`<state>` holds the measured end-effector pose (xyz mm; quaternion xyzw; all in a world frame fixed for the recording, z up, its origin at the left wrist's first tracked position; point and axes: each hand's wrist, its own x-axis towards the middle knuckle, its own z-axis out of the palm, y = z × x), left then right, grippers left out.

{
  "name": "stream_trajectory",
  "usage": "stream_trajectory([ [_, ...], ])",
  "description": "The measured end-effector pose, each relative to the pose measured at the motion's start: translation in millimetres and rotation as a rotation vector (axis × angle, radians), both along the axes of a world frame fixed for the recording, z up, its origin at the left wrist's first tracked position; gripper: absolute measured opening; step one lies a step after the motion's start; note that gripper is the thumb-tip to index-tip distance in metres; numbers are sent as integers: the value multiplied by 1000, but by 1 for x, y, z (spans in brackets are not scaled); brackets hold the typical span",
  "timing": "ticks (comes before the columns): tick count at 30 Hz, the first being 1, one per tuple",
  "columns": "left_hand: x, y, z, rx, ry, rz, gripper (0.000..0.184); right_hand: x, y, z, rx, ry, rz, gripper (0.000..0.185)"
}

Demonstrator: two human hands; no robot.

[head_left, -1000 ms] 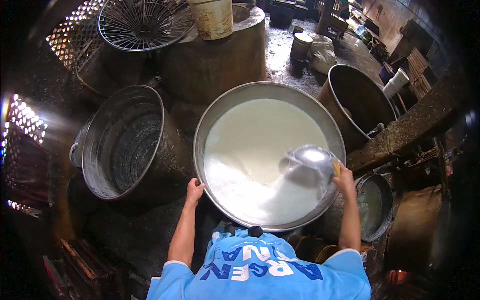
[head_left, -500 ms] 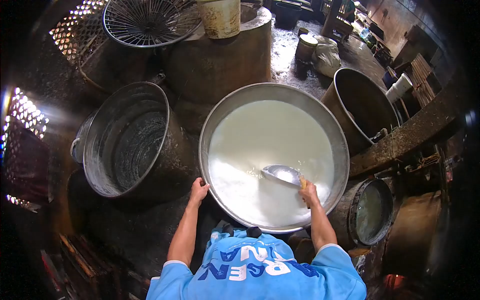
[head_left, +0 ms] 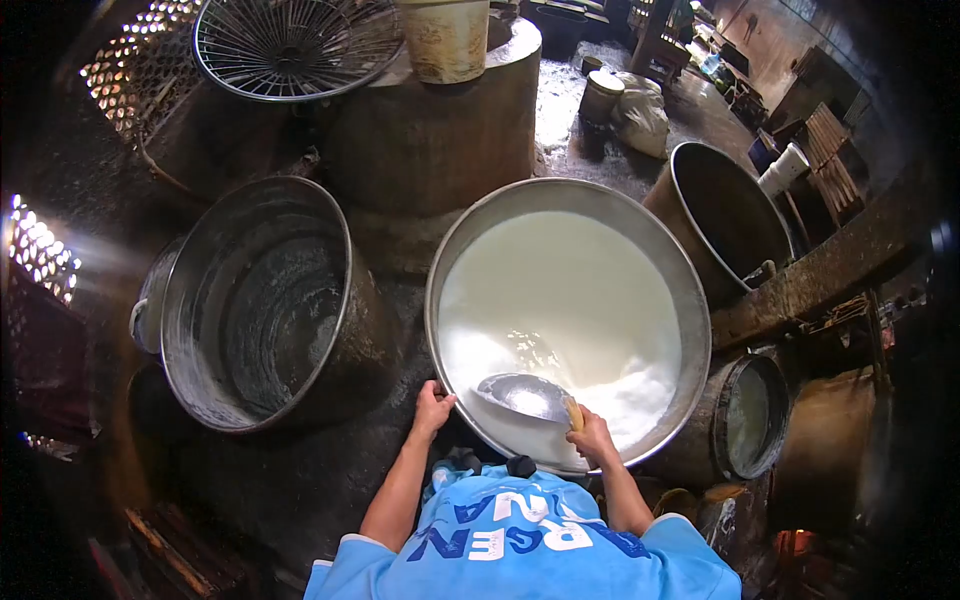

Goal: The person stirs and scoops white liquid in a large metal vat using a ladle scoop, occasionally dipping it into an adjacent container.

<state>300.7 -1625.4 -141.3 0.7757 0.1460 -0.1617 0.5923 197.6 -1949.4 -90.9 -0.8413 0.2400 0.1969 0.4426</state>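
Note:
A wide metal vat [head_left: 696, 300] stands in front of me, holding a pale, milky liquid [head_left: 560, 290] with some white froth. My left hand [head_left: 433, 409] is closed on the vat's near-left rim. In my right hand [head_left: 594, 437], above the near side of the vat, is the wooden handle of a broad metal scoop [head_left: 525, 396]. The scoop's shallow bowl points left and lies at the liquid's surface, close to the near wall. Whether liquid is in the bowl is hard to tell.
A large tilted metal pot [head_left: 345, 290] stands at left, another deep pot [head_left: 684, 205] at right. Below that is a barrel [head_left: 728, 420] with cloudy liquid. Behind are a round stove-like structure [head_left: 430, 150], a stained bucket [head_left: 445, 45] and a wire rack [head_left: 297, 45].
My right hand has drawn the scoop toward me and left, nearer the vat's near wall. My left hand stays on the rim. The view has shifted slightly.

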Motion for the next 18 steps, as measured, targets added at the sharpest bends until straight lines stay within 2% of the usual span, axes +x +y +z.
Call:
stream_trajectory([
  [4, -2, 0, 16, 73, -37, -8, 35, 35, 5, 75, 55, -13, 91, 62],
  [7, 1, 5, -9, 40, 33, -44, 36, 88, 12, 126, -24, -97, 203, 63],
  [9, 2, 7, -44, 46, -33, -33, 36, 128, 28, 134, -88, -211, 219, 63],
  [11, -2, 9, -44, 64, -41, -37, 37, 169, 30, 70, -324, -526, 287, 58],
  [13, 1, 7, -6, 90, 5, -56, 38, 202, 39, 36, -443, -494, 301, 52],
  [18, 1, 7, -7, 85, -24, -33, 38, 208, 37, -7, -543, -258, 399, 35],
])
